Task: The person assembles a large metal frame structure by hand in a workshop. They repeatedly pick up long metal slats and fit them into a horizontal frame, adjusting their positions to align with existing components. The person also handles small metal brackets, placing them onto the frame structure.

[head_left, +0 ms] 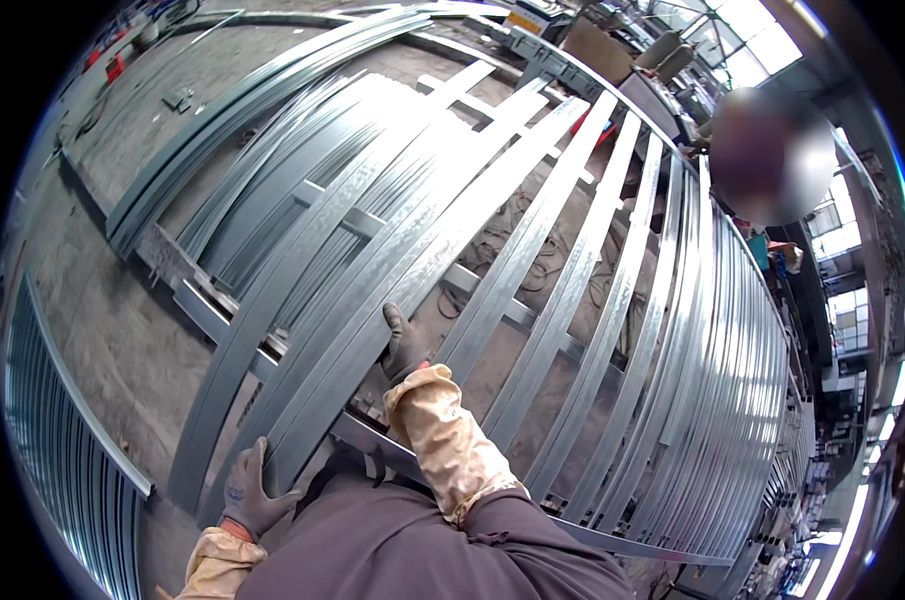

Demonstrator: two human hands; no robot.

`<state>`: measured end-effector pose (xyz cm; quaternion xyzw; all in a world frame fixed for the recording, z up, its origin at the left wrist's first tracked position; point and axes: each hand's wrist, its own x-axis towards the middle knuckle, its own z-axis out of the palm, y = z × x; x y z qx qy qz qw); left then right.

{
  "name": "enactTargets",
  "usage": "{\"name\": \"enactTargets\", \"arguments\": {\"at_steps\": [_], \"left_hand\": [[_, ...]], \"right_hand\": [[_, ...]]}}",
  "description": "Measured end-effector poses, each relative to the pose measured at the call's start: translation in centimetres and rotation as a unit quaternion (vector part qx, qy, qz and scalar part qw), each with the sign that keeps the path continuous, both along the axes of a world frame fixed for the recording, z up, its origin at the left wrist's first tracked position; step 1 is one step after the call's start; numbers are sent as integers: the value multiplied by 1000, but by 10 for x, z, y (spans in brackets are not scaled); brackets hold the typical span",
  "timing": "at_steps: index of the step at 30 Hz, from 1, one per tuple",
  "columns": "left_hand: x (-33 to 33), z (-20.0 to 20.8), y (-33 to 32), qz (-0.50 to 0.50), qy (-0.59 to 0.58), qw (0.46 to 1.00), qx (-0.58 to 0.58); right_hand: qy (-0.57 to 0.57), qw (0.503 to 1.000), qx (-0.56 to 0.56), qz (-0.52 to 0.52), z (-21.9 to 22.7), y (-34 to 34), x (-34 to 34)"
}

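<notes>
A metal beam [357, 345] is laid across rails [517, 312], its near end touched by the left hand [255, 492], its right edge by the right hand [404, 350]. Thumbs are spread; how far either grip is closed cannot be told.

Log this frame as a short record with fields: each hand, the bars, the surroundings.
Left hand: gloved, at a metal bar's near end
Right hand: gloved, farther along, at a bar's right edge
Grip: unclear, fingers partly hidden
Sleeves: pale, stained
Bars: silvery, laid across crosspieces
Far left: more metal lengths
</notes>
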<state>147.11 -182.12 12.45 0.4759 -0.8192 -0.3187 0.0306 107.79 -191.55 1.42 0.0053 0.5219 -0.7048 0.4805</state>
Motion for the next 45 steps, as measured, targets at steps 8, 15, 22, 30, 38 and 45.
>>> {"name": "enactTargets", "arguments": {"at_steps": [8,15,22,30,38,45], "left_hand": [[-14,28,-53,-93,49,994,-9],[-55,30,-63,-77,33,996,-21],[-146,9,-65,-70,59,995,39],[-213,-23,-55,-55,28,998,11],[-209,-62,-36,-49,31,998,3],[-213,-69,-43,-38,-19,999,2]], "right_hand": [[207,977,17,-55,59,-79,-111],[194,972,134,-16,96,-119,-210],[243,967,57,-48,7,-137,-353],[205,978,-4,-46,-44,-158,-394],[238,970,50,-4,-61,-153,-385],[208,967,136,53,-70,-150,-388]]}}
